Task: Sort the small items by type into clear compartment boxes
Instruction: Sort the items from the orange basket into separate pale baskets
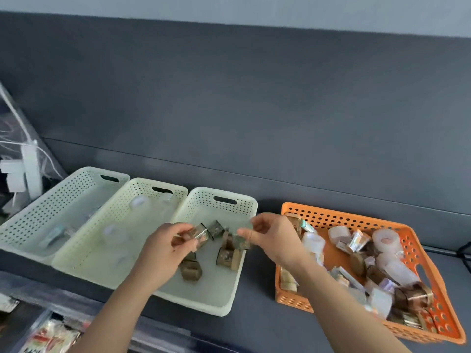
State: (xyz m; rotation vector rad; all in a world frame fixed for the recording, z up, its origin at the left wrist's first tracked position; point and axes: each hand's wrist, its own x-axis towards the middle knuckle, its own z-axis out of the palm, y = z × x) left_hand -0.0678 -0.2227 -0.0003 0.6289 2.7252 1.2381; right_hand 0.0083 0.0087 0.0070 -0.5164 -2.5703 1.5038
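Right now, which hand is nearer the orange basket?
Right. The right hand hovers beside the left rim of the orange basket; the left hand, pinching a small clear box, is farther left over the pale green basket.

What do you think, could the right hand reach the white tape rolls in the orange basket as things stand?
Probably yes: the right hand hovers just beside the open-topped orange basket, and the white tape rolls lie uncovered on top of the pile.
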